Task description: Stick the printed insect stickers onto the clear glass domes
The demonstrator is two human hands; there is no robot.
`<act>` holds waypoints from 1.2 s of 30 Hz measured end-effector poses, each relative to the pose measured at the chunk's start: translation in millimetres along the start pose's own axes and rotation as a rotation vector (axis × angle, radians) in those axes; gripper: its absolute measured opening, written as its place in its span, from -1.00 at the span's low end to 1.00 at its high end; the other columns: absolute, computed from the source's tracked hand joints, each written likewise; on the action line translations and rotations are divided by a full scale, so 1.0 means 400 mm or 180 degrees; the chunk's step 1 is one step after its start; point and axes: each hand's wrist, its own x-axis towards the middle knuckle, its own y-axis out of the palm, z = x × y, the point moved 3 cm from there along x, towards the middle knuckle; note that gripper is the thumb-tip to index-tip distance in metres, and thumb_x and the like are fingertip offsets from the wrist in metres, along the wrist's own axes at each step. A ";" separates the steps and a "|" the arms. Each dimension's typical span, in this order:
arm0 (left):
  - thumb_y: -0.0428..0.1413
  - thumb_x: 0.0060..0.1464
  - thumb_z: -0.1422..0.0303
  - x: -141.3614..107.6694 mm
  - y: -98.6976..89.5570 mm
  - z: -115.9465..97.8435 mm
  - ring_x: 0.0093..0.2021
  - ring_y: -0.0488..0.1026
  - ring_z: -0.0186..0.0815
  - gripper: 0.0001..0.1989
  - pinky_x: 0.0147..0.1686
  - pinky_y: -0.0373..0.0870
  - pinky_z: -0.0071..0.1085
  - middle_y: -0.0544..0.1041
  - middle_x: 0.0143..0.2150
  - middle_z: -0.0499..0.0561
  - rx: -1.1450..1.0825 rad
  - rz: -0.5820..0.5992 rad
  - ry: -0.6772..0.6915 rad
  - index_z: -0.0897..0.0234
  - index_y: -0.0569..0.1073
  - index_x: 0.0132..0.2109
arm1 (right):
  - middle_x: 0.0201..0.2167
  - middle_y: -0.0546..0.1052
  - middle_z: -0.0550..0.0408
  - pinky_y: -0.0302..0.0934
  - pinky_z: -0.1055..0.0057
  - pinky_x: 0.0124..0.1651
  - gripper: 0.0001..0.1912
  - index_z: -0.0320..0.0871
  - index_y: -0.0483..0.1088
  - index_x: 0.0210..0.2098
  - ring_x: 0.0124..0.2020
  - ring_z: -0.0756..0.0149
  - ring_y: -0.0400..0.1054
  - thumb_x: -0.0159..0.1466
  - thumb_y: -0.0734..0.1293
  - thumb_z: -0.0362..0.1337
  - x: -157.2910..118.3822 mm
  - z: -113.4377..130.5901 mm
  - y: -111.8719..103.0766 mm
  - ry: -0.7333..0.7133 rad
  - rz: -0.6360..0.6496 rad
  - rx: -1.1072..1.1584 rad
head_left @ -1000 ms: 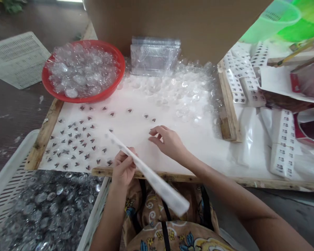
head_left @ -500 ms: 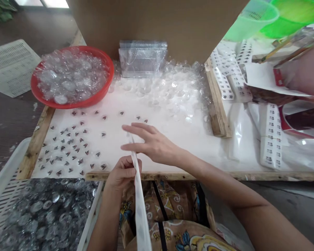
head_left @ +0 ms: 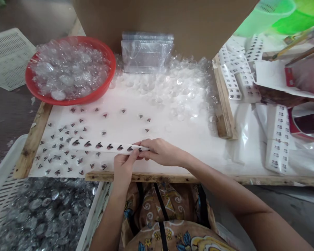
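Note:
A narrow white strip of stickers [head_left: 104, 145], printed with a row of small dark and reddish figures, stretches leftward from my hands above the table. My left hand [head_left: 125, 162] pinches it near its right end, thumb on top. Close beside it, my right hand [head_left: 159, 150] has its fingers closed on that same end; the fingertips partly hide it. Under and around the strip lie many small clear round pieces [head_left: 79, 160] bearing the same figures. Plain clear round pieces [head_left: 179, 81] are heaped farther back on the white tabletop [head_left: 172, 136].
A red basin [head_left: 110, 75] full of clear pieces stands back left. A white crate [head_left: 9, 153] of clear pieces sits below the table's left front. At right are a wooden bar [head_left: 224, 104] and stacked sticker strips [head_left: 278, 136]. A large cardboard box [head_left: 159, 17] stands behind.
The strip has swung from hanging toward my lap to lying out leftward, its printed side showing. My right hand has come down from open fingers to closing on its end. Another figured piece shows near my right hand.

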 end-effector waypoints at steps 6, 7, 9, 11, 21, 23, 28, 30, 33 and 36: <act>0.35 -0.01 0.18 -0.002 -0.010 -0.018 -0.27 0.60 -0.32 -0.71 -0.31 0.60 -0.46 0.68 -0.20 0.04 -0.0275 -0.0904 0.0205 0.26 0.68 -0.18 | -0.35 0.53 0.12 0.24 0.45 -0.33 -0.91 -0.12 0.37 -0.26 -0.41 0.39 0.36 0.23 0.35 -0.38 -0.035 -0.051 -0.024 -0.0003 -0.1251 -0.0078; 0.36 -0.02 0.18 0.000 -0.009 -0.019 -0.26 0.60 -0.32 -0.71 -0.30 0.61 -0.46 0.68 -0.20 0.04 -0.0265 -0.0900 0.0182 0.26 0.68 -0.18 | -0.38 0.51 0.13 0.23 0.46 -0.34 -0.94 -0.11 0.37 -0.28 -0.41 0.39 0.35 0.25 0.32 -0.39 -0.042 -0.055 -0.025 -0.0055 -0.1379 -0.0146; 0.38 -0.05 0.18 0.004 -0.007 -0.019 -0.27 0.61 -0.30 -0.69 -0.29 0.62 -0.43 0.68 -0.21 0.04 -0.0220 -0.0860 0.0119 0.27 0.68 -0.19 | -0.37 0.52 0.10 0.22 0.45 -0.34 -0.93 -0.11 0.39 -0.25 -0.41 0.38 0.36 0.30 0.29 -0.38 -0.053 -0.059 -0.021 -0.0182 -0.1557 -0.0428; 0.38 -0.07 0.17 0.006 -0.007 -0.018 -0.32 0.61 -0.32 -0.67 -0.30 0.62 -0.43 0.68 -0.25 0.02 -0.0183 -0.0865 0.0107 0.28 0.67 -0.19 | -0.28 0.53 0.04 0.24 0.42 -0.32 -0.87 -0.10 0.41 -0.17 -0.35 0.33 0.40 0.35 0.24 -0.37 -0.060 -0.057 -0.007 -0.0338 -0.1633 -0.0825; 0.38 -0.07 0.17 0.000 -0.007 -0.019 -0.39 0.59 -0.35 -0.68 -0.36 0.61 -0.43 0.67 -0.25 0.00 -0.0075 -0.1000 0.0258 0.28 0.66 -0.21 | -0.23 0.49 -0.03 0.34 0.27 -0.16 -0.90 -0.09 0.36 -0.33 -0.16 0.22 0.41 0.34 0.26 -0.33 -0.081 -0.068 -0.016 -0.0791 -0.2220 -0.0457; 0.38 -0.07 0.17 0.001 -0.007 -0.022 -0.40 0.58 -0.37 -0.69 -0.39 0.59 -0.46 0.67 -0.26 -0.01 -0.0097 -0.0983 0.0300 0.27 0.66 -0.21 | -0.35 0.47 0.05 0.30 0.33 -0.28 -0.90 -0.10 0.33 -0.35 -0.31 0.29 0.38 0.29 0.31 -0.24 -0.086 -0.112 -0.067 -0.0219 -0.2478 0.0048; 0.38 -0.09 0.17 0.004 -0.004 -0.027 -0.46 0.56 -0.38 -0.67 -0.50 0.52 -0.50 0.66 -0.28 0.03 -0.0127 -0.0895 0.0246 0.30 0.66 -0.21 | -0.55 0.38 0.20 0.10 0.41 -0.43 -0.80 -0.12 0.33 -0.43 -0.50 0.41 0.22 0.14 0.38 -0.15 -0.097 -0.219 -0.152 0.0943 -0.2485 0.0624; 0.38 -0.09 0.17 0.005 -0.003 -0.028 -0.46 0.57 -0.37 -0.67 -0.51 0.51 -0.50 0.66 -0.29 0.03 -0.0143 -0.0864 0.0215 0.30 0.66 -0.22 | -0.55 0.39 0.20 0.07 0.41 -0.44 -0.80 -0.13 0.34 -0.44 -0.50 0.41 0.22 0.12 0.39 -0.15 -0.097 -0.236 -0.161 0.1088 -0.2412 0.0670; 0.38 -0.09 0.18 0.006 -0.003 -0.026 -0.47 0.57 -0.38 -0.68 -0.51 0.51 -0.51 0.66 -0.30 0.02 -0.0167 -0.0831 0.0201 0.30 0.66 -0.22 | -0.55 0.41 0.19 0.07 0.41 -0.44 -0.82 -0.13 0.35 -0.45 -0.50 0.41 0.23 0.09 0.39 -0.17 -0.093 -0.242 -0.161 0.1231 -0.2373 0.0579; 0.39 -0.09 0.18 0.006 -0.005 -0.025 -0.47 0.57 -0.38 -0.69 -0.51 0.52 -0.52 0.67 -0.28 0.02 -0.0191 -0.0817 0.0187 0.28 0.66 -0.22 | -0.53 0.44 0.17 0.09 0.41 -0.42 -0.84 -0.12 0.37 -0.45 -0.48 0.39 0.25 0.08 0.39 -0.18 -0.087 -0.244 -0.162 0.1306 -0.2385 0.0434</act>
